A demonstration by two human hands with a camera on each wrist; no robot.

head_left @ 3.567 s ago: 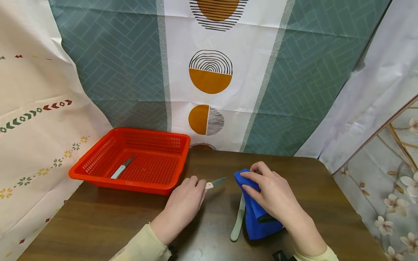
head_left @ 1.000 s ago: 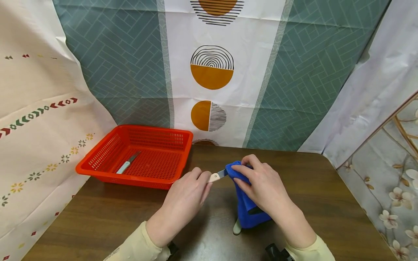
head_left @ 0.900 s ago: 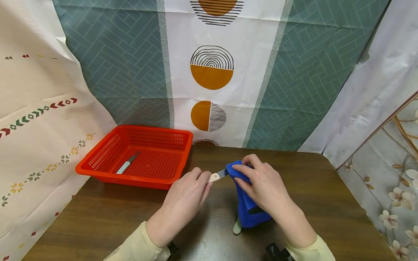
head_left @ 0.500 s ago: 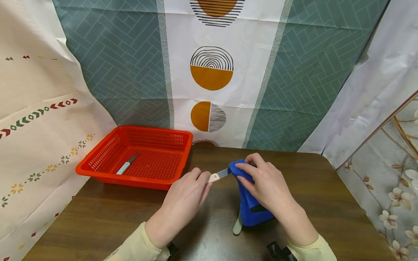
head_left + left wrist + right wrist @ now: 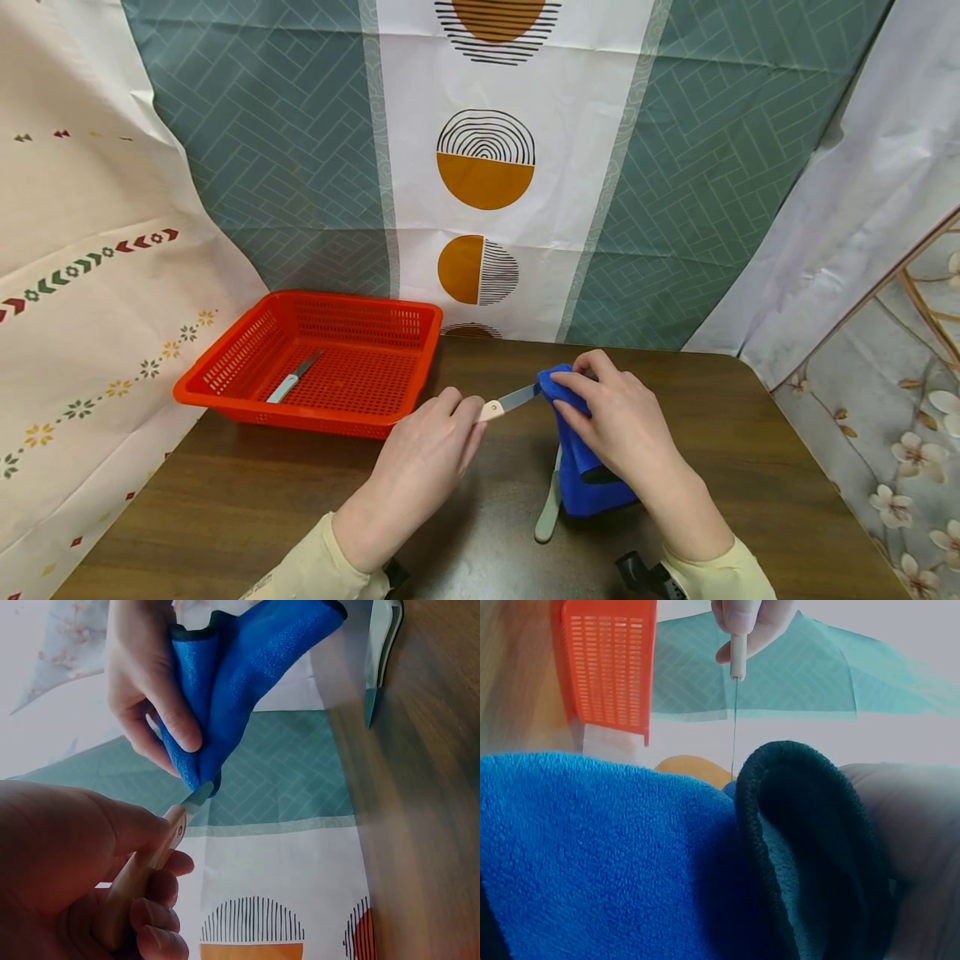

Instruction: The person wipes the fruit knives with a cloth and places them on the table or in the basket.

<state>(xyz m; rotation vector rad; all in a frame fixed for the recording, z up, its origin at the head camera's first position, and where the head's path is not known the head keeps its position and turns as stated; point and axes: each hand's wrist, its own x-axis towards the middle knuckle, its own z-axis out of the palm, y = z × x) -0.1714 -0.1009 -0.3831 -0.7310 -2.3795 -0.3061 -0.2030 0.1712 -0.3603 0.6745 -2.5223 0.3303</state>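
In the head view my left hand (image 5: pixel 429 458) grips the cream handle of a small knife (image 5: pixel 492 410), its blade pointing right. My right hand (image 5: pixel 622 412) pinches a folded blue cloth (image 5: pixel 581 467) with dark edging. The blade's tip meets the cloth's upper corner, and the cloth hides the very end. In the left wrist view curled fingers wrap the knife handle (image 5: pixel 127 892), and the cloth (image 5: pixel 225 682) is folded over the tip. The right wrist view shows the blue cloth (image 5: pixel 615 847) close up, the thin blade edge-on behind it.
A knife with a pale green handle (image 5: pixel 549 510) lies on the wooden table (image 5: pixel 480 542), just left of the hanging cloth. At the left stands a red plastic basket (image 5: pixel 405 400); inside lies a knife with a light handle (image 5: pixel 283 387). A patterned curtain (image 5: pixel 487 275) hangs behind.
The right hand and cloth have drawn rightward along the blade toward its tip, baring more metal. More of the green-handled knife shows. The left hand has barely moved over the last second.
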